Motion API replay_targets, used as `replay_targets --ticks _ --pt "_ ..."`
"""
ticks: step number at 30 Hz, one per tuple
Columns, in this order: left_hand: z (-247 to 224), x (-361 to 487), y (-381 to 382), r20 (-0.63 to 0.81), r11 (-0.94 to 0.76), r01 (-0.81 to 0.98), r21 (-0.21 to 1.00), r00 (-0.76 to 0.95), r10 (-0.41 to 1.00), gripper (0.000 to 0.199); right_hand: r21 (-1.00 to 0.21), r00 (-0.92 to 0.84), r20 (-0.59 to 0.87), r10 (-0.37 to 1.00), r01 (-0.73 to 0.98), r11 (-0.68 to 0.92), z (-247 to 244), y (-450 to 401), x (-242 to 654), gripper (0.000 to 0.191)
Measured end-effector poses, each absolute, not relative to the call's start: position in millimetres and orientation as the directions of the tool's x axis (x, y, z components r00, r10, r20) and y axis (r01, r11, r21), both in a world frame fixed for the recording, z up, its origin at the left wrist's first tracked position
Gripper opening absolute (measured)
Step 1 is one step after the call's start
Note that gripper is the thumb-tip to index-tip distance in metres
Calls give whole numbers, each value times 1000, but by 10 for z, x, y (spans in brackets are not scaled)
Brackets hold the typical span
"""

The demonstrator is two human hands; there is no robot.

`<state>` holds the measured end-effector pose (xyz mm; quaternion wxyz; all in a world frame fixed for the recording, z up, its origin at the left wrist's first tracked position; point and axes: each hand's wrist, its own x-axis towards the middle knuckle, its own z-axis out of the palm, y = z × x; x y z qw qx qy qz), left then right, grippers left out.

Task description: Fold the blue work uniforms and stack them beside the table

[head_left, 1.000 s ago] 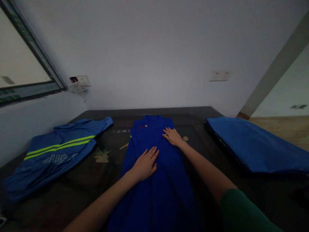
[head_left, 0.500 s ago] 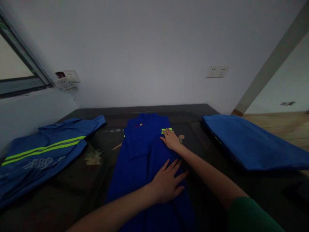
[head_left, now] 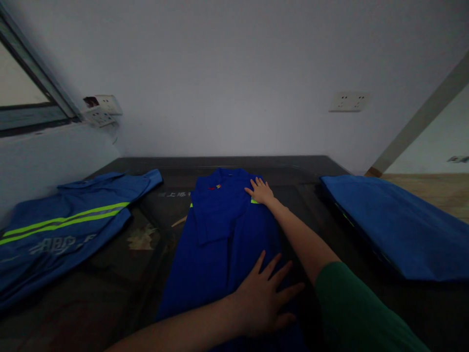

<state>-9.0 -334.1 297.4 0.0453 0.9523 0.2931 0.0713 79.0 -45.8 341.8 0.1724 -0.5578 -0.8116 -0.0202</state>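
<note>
A dark blue garment [head_left: 214, 215] with a collar, a small red and yellow emblem and yellow-green strips lies lengthwise on the dark table, one sleeve folded over its front. My right hand [head_left: 261, 190] rests on its upper right part near the shoulder, fingers spread, just above a reflective strip. Lower down, my left hand [head_left: 266, 296] lies over the right side of the garment with fingers fanned out. Neither hand grasps the cloth. The garment's lower end is partly hidden by my left forearm.
On the left lies a lighter blue garment [head_left: 80, 215] with two yellow-green bands. Folded blue cloth [head_left: 399, 225] sits at the right. The dark table [head_left: 220, 162] meets a wall with sockets [head_left: 349, 101]; a window [head_left: 27, 78] is at upper left.
My right hand has slid up the garment from the reflective strip toward the shoulder. My left hand has shifted slightly down and right. The camera view has turned a little left.
</note>
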Motion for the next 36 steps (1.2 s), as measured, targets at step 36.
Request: replay_targets --ticks 36 --pt "3044 -1071 -3118 436 -593 805 -11 537 722 47 56 -756 559 340 444 894 3128 -1680 513 26"
